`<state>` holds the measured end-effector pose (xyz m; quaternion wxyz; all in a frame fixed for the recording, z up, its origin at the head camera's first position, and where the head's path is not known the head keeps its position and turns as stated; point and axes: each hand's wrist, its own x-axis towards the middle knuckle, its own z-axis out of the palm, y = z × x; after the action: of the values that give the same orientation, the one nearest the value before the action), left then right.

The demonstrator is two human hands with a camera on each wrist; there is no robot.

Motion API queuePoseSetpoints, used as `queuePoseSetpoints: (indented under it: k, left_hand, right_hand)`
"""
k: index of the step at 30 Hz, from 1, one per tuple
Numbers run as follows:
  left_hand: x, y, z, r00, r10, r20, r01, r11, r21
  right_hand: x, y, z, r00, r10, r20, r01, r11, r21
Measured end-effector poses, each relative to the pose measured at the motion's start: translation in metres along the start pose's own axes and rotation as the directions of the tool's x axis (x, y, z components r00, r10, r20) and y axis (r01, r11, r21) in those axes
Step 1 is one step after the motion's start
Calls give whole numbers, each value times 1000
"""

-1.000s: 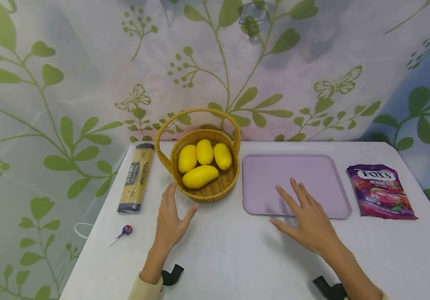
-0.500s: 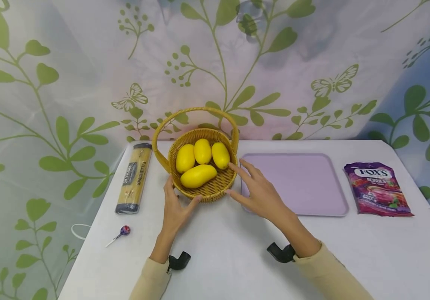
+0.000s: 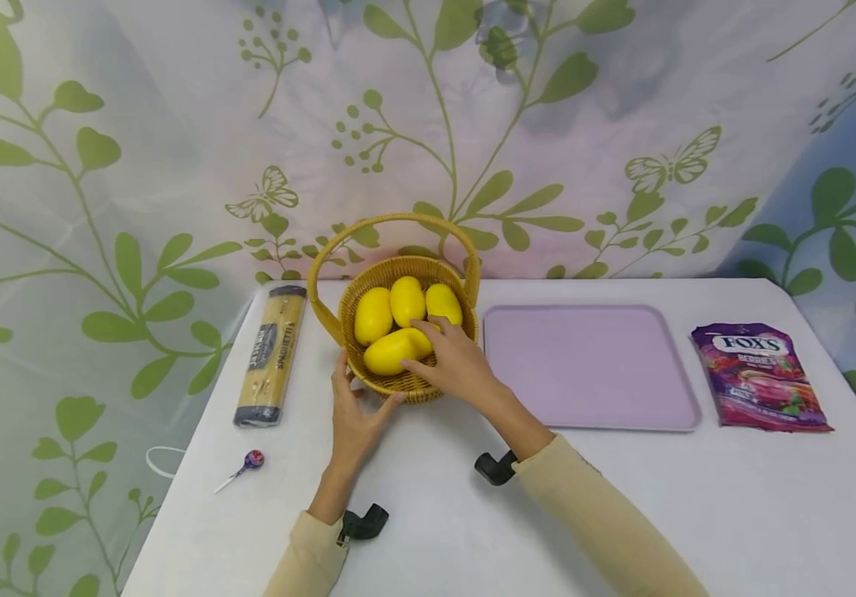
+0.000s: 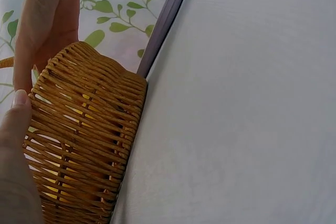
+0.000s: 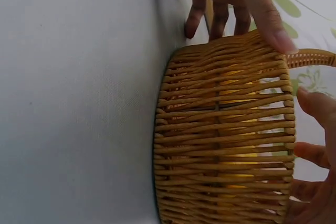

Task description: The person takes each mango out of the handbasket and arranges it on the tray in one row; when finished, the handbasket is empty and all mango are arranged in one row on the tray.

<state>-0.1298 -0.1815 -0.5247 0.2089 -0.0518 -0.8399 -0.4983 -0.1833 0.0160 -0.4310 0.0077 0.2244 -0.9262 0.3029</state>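
A woven basket (image 3: 439, 381) with a tall hoop handle holds several yellow mangoes (image 3: 373, 317). My left hand (image 3: 353, 427) rests against the basket's front left side, thumb by the rim and fingers along the outer wall. Over the basket's right front rim reaches my right hand (image 3: 461, 369), its spread fingers and thumb around the front mango (image 3: 386, 355), covering its right end. In the right wrist view the left thumb (image 5: 283, 40) lies at the rim, and the right fingers (image 5: 312, 153) show no tight curl. Whether they touch the mango cannot be seen there.
Left of the basket lies a pack of spaghetti (image 3: 271, 356), with a lollipop (image 3: 252, 460) nearer the front. A lilac tray (image 3: 592, 365) is on the right, beside a purple bag of Fox's candy (image 3: 760, 377). A leaf-patterned curtain (image 3: 428, 124) hangs behind the white table (image 3: 428, 514).
My right hand has swung left from above the tray, past the basket's right side, to the front mango. My left hand has moved slightly forward against the basket. The basket stays put.
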Motion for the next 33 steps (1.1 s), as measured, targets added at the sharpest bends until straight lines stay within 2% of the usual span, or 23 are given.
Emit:
queuePoseSetpoints:
  k: [5, 9, 14, 20, 33]
  left_hand:
    - [0, -2, 1, 1000, 15, -6, -15, 1000, 13]
    - [-1, -4, 2, 1000, 14, -8, -14, 1000, 12]
    - [-1, -6, 3, 1000, 17, -7, -17, 1000, 20]
    - [-1, -7, 2, 1000, 19, -6, -19, 999, 31]
    - [-3, -9, 3, 1000, 19, -6, -19, 1000, 5]
  right_hand:
    - [9, -3, 8, 999, -34, 24, 34, 999, -5]
    - [13, -3, 13, 999, -21, 35, 23, 999, -44]
    - [17, -1, 18, 993, 25, 118, -15, 996, -82]
    - [20, -1, 19, 984, 7, 179, 6, 998, -70]
    - [25, 3, 27, 988, 29, 153, -27, 1000, -15]
